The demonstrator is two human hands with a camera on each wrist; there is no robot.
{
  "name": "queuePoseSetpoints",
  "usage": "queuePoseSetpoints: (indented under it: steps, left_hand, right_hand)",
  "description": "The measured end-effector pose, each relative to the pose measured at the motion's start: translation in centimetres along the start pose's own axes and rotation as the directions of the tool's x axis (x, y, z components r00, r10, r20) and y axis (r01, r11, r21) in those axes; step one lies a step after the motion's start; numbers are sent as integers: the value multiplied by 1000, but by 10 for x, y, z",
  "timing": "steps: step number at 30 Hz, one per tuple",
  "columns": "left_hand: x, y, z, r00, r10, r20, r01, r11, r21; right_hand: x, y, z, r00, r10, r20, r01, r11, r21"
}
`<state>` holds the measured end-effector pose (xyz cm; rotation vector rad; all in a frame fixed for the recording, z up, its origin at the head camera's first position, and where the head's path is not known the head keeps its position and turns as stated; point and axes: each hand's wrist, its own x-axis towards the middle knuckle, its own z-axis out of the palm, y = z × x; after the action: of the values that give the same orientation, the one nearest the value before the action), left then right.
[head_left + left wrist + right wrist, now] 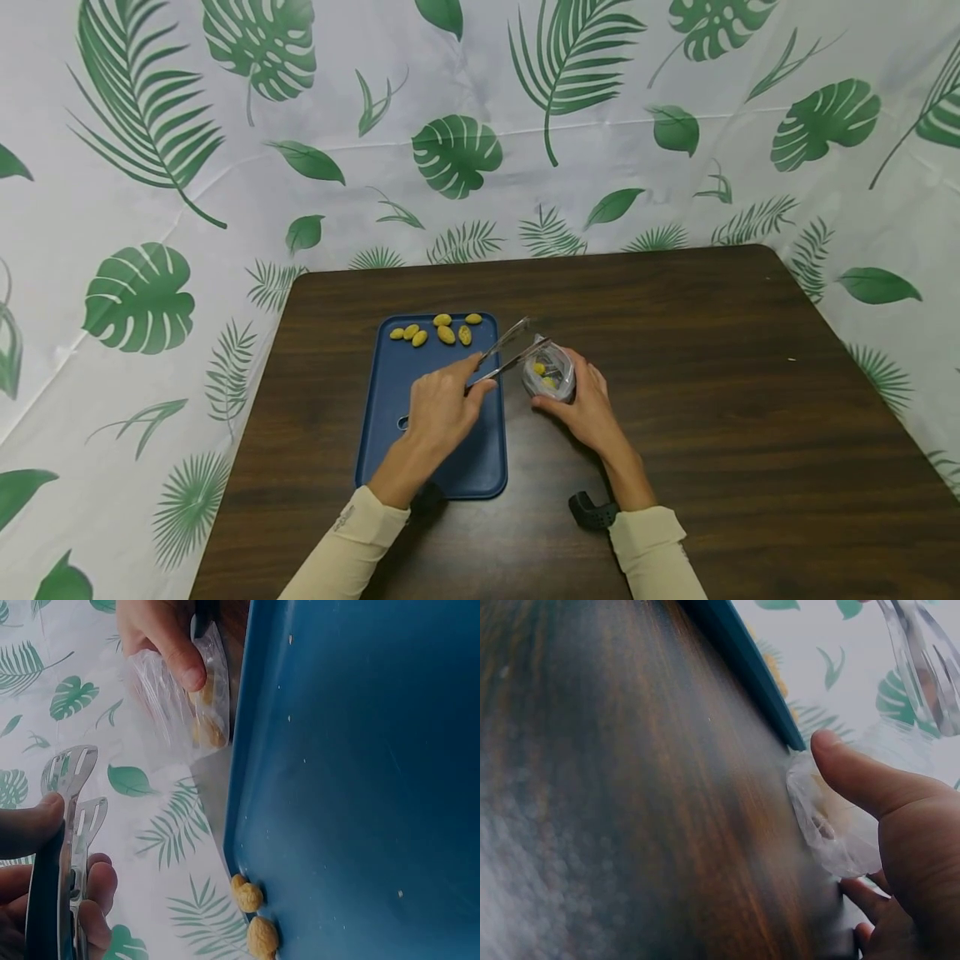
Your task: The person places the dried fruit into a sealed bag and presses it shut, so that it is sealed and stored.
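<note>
My left hand (pixel 442 408) grips a pair of metal tongs (pixel 512 362) over the tray's right side. The slotted tips of the tongs stand apart with nothing seen between them, close to the bag's mouth. A clear plastic bag (pixel 551 385) sits just right of the tray, and my right hand (pixel 592 412) holds it from its right side, thumb in front. Inside the bag are a few yellow pieces (pixel 208 731). More yellow oval, lumpy pieces (pixel 446 334) lie along the far end of the blue tray (pixel 401 375); their exact kind is unclear.
Small crumbs (pixel 304 760) dot the tray floor. The tray lies on a dark wood table (pixel 712 400), with a leaf-patterned cloth (pixel 465 225) hanging behind it. A black strap (pixel 592 510) is by my right wrist.
</note>
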<state>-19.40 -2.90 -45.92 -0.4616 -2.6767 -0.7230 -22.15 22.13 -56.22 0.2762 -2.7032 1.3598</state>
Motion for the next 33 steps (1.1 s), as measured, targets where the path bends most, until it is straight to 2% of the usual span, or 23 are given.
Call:
queuePoseSetpoints:
  steps: [9,18,33]
  left_hand:
    - [-3,-7,-2,999,-25,-44,26,999,24]
    - [-5,-15,-4,997,-44,-62,47,998,39]
    - [-4,-27,-9,991,-84,-103,92,993,69]
  right_hand:
    - [-1,-1,0,1000,-5,3,5,1000,7]
    - [0,-3,-1,1000,20,16,-20,1000,10]
    - [0,-1,1,1000,18,13,-18,1000,13]
